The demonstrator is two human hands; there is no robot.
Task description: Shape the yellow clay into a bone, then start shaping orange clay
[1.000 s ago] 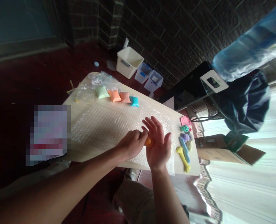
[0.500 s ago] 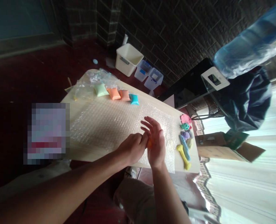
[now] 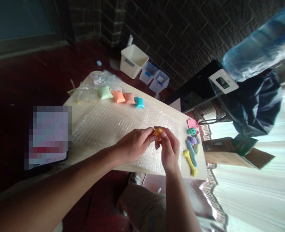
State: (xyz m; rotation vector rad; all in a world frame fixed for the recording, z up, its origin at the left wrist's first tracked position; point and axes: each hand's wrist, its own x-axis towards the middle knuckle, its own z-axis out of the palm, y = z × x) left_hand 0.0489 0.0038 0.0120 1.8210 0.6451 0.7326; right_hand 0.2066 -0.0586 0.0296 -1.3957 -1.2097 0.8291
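A small lump of orange modelling clay (image 3: 158, 133) is pinched between my two hands, above the bubble wrap (image 3: 108, 125) on the table. My left hand (image 3: 139, 143) grips its left side with thumb and fingers. From the right, my right hand (image 3: 170, 146) holds it with the thumb on top and fingers curled behind. To the right lie shaped clay pieces: a yellow bone-like piece (image 3: 190, 163), a blue strip (image 3: 191, 153), a purple lump (image 3: 192, 140), a green piece (image 3: 192, 130) and a pink piece (image 3: 192, 123).
Along the table's far edge lie clay packets in pale green (image 3: 105, 92), orange (image 3: 118, 96), salmon (image 3: 129, 98) and blue (image 3: 140, 102), beside clear plastic bags (image 3: 89, 90). Beyond stand a white bin (image 3: 134, 61) and clear boxes (image 3: 159, 81). A cardboard box (image 3: 219, 154) is at right.
My right hand has gone from spread fingers to a curled pinch, and my left fist has loosened into a pinch. The orange clay now shows between the fingertips, slightly higher.
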